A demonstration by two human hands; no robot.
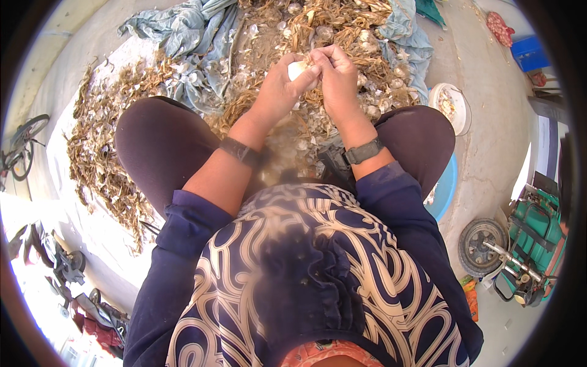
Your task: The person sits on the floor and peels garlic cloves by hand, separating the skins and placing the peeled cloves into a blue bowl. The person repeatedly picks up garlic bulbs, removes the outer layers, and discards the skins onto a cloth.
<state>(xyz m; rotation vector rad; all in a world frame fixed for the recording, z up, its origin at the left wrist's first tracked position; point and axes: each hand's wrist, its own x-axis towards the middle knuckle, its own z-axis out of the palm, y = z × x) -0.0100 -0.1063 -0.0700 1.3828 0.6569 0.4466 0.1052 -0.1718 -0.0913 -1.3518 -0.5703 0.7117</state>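
Above the heap, my left hand [282,85] is closed around a white garlic bulb [298,70], its thumb lying across the near side. My right hand [338,75] meets it at the bulb's right end, thumb and forefinger pinched on a bit of brownish stalk or skin [308,61]. Below both hands spreads a heap of dried garlic stalks [348,30], mixed with loose papery skins and more bulbs. One of these whole garlic bulbs [396,83] lies among the stalks on the right side.
By my right knee stands a white bucket [447,108] holding pale pieces, with a blue basin [445,188] partly behind my leg. Blue cloth [183,32] lies at the heap's edges. Stalk litter [110,137] covers the floor at left. A green wheeled machine [527,238] stands right, a bicycle [25,142] left.
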